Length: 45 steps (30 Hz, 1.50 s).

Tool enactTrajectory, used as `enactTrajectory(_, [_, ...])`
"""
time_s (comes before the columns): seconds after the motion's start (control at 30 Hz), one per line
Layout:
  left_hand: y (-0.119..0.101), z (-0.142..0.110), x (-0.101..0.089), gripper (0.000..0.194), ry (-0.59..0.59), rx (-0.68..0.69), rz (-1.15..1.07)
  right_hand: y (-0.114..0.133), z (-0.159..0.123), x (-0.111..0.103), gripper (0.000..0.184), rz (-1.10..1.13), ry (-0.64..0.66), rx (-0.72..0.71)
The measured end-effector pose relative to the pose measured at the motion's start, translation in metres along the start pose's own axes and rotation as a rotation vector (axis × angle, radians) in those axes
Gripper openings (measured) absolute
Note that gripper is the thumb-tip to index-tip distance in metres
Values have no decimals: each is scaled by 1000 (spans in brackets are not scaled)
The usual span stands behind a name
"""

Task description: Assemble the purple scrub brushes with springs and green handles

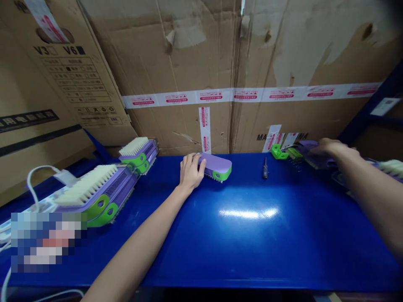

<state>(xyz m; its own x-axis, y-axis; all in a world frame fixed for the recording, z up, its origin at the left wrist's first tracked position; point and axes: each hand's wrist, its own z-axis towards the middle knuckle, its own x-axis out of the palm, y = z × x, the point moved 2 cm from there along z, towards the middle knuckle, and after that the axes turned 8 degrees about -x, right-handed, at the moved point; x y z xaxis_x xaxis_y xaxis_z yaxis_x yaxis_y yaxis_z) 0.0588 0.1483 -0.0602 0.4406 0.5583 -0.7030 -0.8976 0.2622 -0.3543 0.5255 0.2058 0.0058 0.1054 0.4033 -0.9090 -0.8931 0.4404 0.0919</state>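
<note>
At the middle of the blue table, a purple brush (218,162) with a green end lies bristles down. My left hand (191,170) is closed round its left end, thumb along the near side. Far to the right, my right hand (335,147) is slightly blurred, its fingers closed at the edge of a flat purple brush part (310,151). Just left of that part are a bright green plastic piece (279,152) and a dull green block (295,154). A small screwdriver (265,171) lies between the two hands.
Stacked brushes with pale bristles (107,188) stand at left, with another stack (138,155) behind. A white power strip (40,205) with cables sits at the left edge. More bristles (392,167) show at far right. Cardboard (179,63) walls the back of the blue table (201,247).
</note>
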Motion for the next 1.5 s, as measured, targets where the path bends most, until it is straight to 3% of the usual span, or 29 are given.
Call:
enactTrajectory(0.07, [-2,-1,1,43,18,46,9,15,-15,-11,64,-5,95,53])
enactTrajectory(0.1, [-3,-2,2,45,26,77,19,26,-24,-17,63,28,74,-6])
enactTrajectory(0.17, [-8,-3,3,50,34,146,43,55,-48,-27,57,167,18,-185])
enactTrajectory(0.23, [-13,-6,3,56,36,224,61,89,-77,-29,49,402,47,-444])
enactTrajectory(0.33, [-22,-9,3,59,43,330,64,135,-122,-18,58,744,256,-710])
enactTrajectory(0.43, [-23,-10,3,52,27,347,43,162,-151,-6,69,785,269,-919])
enactTrajectory(0.53, [-16,-8,6,51,18,261,-24,167,-157,2,84,745,231,-892])
enactTrajectory(0.63, [-8,-6,12,61,88,183,-113,164,-154,6,94,748,241,-845])
enactTrajectory(0.77, [-6,-4,8,69,86,168,-132,160,-151,11,92,791,178,-808])
enactTrajectory(0.83, [-10,-5,0,66,43,234,-110,160,-150,12,82,761,97,-717])
enactTrajectory(0.9, [-18,-9,-6,61,9,391,-80,159,-150,10,66,740,37,-600])
enactTrajectory(0.97, [-27,-13,-10,52,-16,565,-37,160,-150,6,54,775,59,-533])
enactTrajectory(1.03, [-34,-17,-9,43,-42,658,12,162,-152,2,57,788,116,-565])
enactTrajectory(1.13, [-38,-19,-6,39,-80,627,63,165,-155,-1,74,677,134,-707])
enactTrajectory(1.37, [-34,-13,-9,66,10,560,164,180,-179,-10,90,750,235,-1114])
enactTrajectory(1.5, [-32,-9,-12,61,54,575,207,184,-184,-13,98,626,277,-1017])
